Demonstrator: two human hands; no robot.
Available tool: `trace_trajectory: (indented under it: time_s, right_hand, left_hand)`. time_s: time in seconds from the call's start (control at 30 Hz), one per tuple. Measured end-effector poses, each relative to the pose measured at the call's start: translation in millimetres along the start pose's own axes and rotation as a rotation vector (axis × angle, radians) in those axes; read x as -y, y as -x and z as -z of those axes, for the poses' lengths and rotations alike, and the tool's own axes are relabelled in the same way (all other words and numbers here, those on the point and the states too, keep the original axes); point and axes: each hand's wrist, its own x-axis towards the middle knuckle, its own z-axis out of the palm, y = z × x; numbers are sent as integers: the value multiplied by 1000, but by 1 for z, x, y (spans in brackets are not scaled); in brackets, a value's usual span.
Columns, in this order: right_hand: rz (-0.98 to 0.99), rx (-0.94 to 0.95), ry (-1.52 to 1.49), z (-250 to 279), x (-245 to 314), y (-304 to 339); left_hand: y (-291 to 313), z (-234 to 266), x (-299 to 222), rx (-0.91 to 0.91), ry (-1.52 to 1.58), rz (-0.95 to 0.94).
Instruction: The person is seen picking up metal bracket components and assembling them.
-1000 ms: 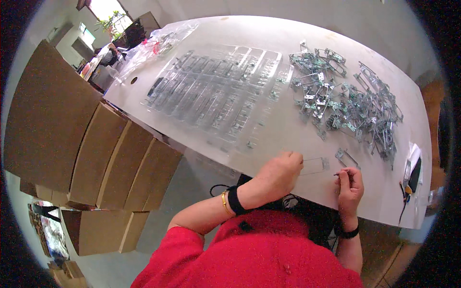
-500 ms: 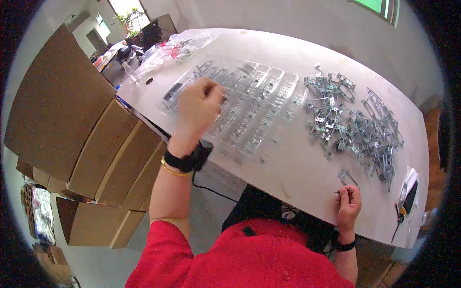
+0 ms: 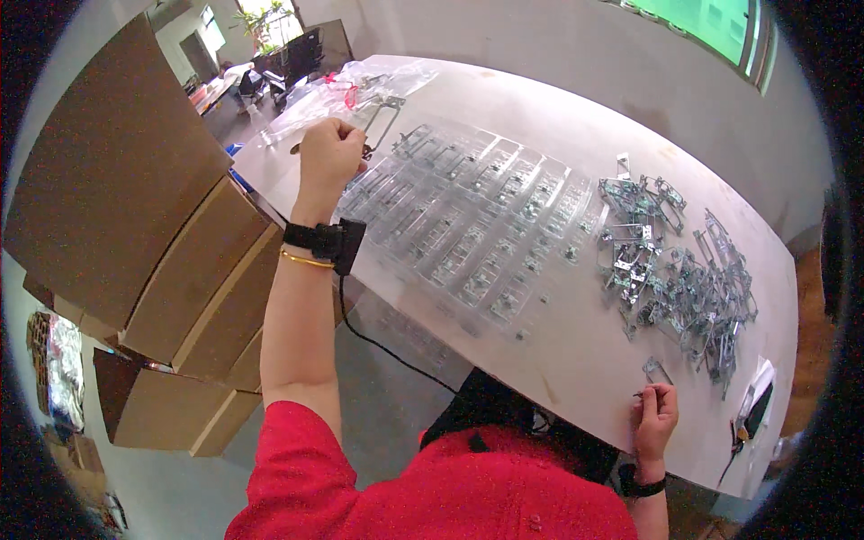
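Note:
My left hand [image 3: 331, 160] is closed over the far left end of the clear plastic trays [image 3: 432, 243]. A narrow looped metal bracket [image 3: 388, 119] reaches up and away from its fingertips; small dark pieces show by the fingers. Rows of small metal parts fill the tray compartments. At the table's near right edge my right hand [image 3: 657, 421] is pinched around a tiny dark piece too small to name. Another metal bracket [image 3: 659, 369] lies just beyond its fingers. To the far side of that hand spreads a tangled heap of metal brackets [image 3: 684, 279].
A clear plastic bag [image 3: 373, 76] with a red tie lies at the far left of the white table [image 3: 549, 360]. Cardboard boxes [image 3: 117, 171] stand along the left. A black cable [image 3: 387, 355] hangs from my left wrist. A dark-handled tool [image 3: 754, 409] rests at the right edge.
My left hand has moved left and away from me, off the middle of the trays, and the looped bracket now shows beyond it. My right hand stays pinched at the table edge. The view has shifted.

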Motion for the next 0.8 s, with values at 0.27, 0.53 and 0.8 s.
trace_trajectory:
  time_s: [0.27,0.53,0.8]
  right_hand:
    - [-9,-15,29,6,-9,-7]
    - [-85,-42,27,-4,8,-7]
    - [-189,-37,-23,-6,19,-7]
  left_hand:
    - [-39,-39,18,72,-136,-78]
    - [-76,-58,32,203,-255,-24]
    - [-86,-87,19,312,-331,155]
